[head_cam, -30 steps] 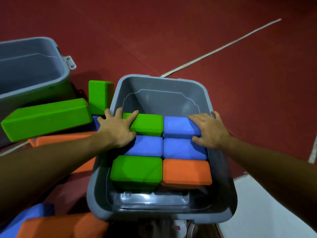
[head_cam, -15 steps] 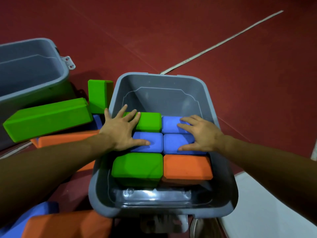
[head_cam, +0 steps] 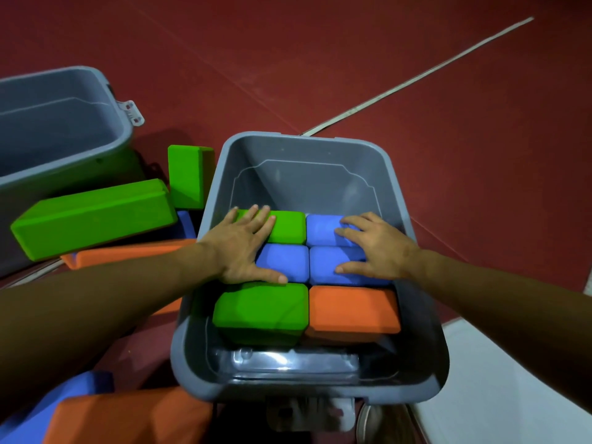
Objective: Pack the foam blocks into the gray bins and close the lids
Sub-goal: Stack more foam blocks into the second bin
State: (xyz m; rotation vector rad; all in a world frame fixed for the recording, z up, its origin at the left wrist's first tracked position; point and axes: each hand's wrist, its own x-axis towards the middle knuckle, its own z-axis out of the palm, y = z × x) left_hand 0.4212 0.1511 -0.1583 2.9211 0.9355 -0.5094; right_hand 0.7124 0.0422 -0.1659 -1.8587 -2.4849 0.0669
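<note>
Under both forearms, parts of the scene are hidden: the left forearm covers much of the orange foam block point(head_cam: 128, 253) outside the gray bin point(head_cam: 307, 149), and the bottom edge cuts off another orange block point(head_cam: 128, 418) and a blue block point(head_cam: 48, 408). The second gray bin point(head_cam: 64, 129) runs off the left edge. Six blocks fill the near bin in two columns: a green block point(head_cam: 288, 227) and blue block point(head_cam: 323, 230) farthest, two blue ones point(head_cam: 285, 261) in the middle, green point(head_cam: 261, 310) and orange point(head_cam: 354, 310) nearest. Dark red flooring with a pale line surrounds everything. The left hand point(head_cam: 243, 245) and right hand point(head_cam: 374, 245) lie flat with fingers spread, pressing the blocks, gripping nothing. Since a second ago both hands have slid nearer, thumbs now on the middle blue pair.
</note>
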